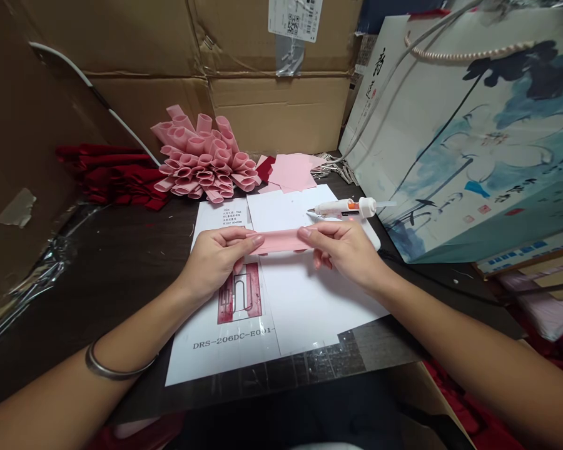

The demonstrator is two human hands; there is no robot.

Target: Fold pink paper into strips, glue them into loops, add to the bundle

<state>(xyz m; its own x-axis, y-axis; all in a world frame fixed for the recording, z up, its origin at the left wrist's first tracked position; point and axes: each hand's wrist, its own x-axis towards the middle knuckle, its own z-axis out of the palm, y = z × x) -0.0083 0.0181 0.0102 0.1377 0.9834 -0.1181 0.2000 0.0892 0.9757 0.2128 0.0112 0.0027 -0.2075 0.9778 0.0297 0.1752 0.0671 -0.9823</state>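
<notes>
A pink strip of folded felt-like material is stretched level between my two hands, above white paper sheets. My left hand pinches its left end between thumb and fingers. At the other end, my right hand grips it the same way. Just beyond my right hand lies a white glue gun with an orange part, its nozzle pointing left. Below my left hand, the paper carries a printed reddish picture with a paperclip-like outline. The underside of the strip is mostly hidden.
Behind the papers stand a pile of rolled pink tubes, flat pink pieces and metal clips. Dark red folded pieces lie at left. Cardboard walls the back; a large paper bag borders the right.
</notes>
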